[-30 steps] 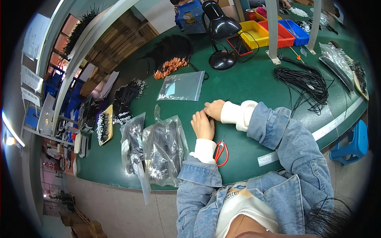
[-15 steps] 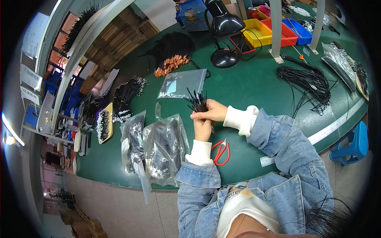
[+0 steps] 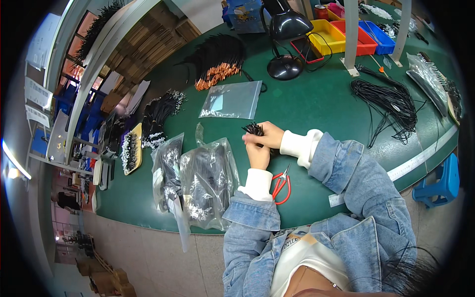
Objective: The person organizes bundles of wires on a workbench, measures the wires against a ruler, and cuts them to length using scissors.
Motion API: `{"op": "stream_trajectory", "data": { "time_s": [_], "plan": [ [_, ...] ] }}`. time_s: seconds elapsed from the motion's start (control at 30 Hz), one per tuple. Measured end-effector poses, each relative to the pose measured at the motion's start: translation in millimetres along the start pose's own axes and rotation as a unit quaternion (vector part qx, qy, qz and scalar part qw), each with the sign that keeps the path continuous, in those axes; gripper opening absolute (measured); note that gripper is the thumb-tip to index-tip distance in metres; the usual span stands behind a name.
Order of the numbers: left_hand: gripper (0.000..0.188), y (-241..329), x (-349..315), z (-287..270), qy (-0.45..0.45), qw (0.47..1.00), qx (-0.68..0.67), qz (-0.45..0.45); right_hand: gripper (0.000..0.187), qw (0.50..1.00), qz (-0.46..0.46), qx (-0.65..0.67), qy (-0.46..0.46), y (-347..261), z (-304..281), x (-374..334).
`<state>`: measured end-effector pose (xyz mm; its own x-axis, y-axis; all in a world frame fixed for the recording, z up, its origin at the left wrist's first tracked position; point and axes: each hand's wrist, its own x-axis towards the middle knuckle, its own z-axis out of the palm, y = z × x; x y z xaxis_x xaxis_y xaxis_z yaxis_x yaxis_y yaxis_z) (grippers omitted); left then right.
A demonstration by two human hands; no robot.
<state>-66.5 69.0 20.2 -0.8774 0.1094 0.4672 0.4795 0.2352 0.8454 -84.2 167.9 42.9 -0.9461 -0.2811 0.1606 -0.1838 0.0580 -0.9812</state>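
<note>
A bunch of short black wires (image 3: pixel 253 129) is gripped between my two hands, its ends poking out in a tight cluster at the top. My left hand (image 3: pixel 258 154) is closed around it from below. Against it from the right, my right hand (image 3: pixel 272 134) is curled round the same bunch. The lower part of the wires is mostly covered by my fingers. Just below my hands, red-handled cutting pliers (image 3: pixel 281 187) lie on the green table (image 3: pixel 307 104). Clear plastic bags of black wires (image 3: pixel 207 183) lie left of my left wrist.
A flat clear bag (image 3: pixel 230 100) lies beyond my hands, with copper-ended black cables (image 3: pixel 217 62) behind it. A black desk lamp (image 3: pixel 285 68) stands at the back beside yellow (image 3: pixel 329 37), red and blue trays. Coiled black cable (image 3: pixel 391 106) and a white ruler strip (image 3: pixel 420 157) are on the right.
The wire ends stuck up long and splayed before; now they stand shorter and closer together above my fingers. Both hands still grip the bunch. The whole view has shifted slightly.
</note>
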Motion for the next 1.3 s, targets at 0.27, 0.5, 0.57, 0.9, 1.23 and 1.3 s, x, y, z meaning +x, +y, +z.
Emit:
{"op": "stream_trajectory", "data": {
  "time_s": [0.27, 0.5, 0.57, 0.9, 1.23, 1.3],
  "plan": [
    [0.04, 15, 1, -4, -0.052, 0.992, -0.017, -0.116, 0.043, 0.991, 0.019, 0.115, 0.058, -17, -3, 5],
    [0.039, 36, 6, -18, 0.077, 0.737, -0.601, -0.301, 0.034, 0.925, -0.043, 0.296, 0.233, -58, 13, 4],
    [0.035, 36, 5, -22, 0.116, 0.68, -0.65, -0.319, 0.03, 0.946, -0.036, 0.274, 0.168, -57, 31, 1],
    [0.05, 37, 5, -33, 0.088, 0.72, -0.609, -0.319, 0.034, 0.969, 0.0, 0.23, 0.089, -50, 42, 4],
    [0.044, 22, 4, -42, 0.152, 0.834, -0.427, -0.317, 0.034, 0.994, -0.047, 0.009, 0.096, -7, 16, 5],
    [0.041, 24, 4, -42, 0.17, 0.85, -0.394, -0.306, 0.042, 0.994, 0.028, -0.024, 0.103, 1, 14, 6]
  ]
}}
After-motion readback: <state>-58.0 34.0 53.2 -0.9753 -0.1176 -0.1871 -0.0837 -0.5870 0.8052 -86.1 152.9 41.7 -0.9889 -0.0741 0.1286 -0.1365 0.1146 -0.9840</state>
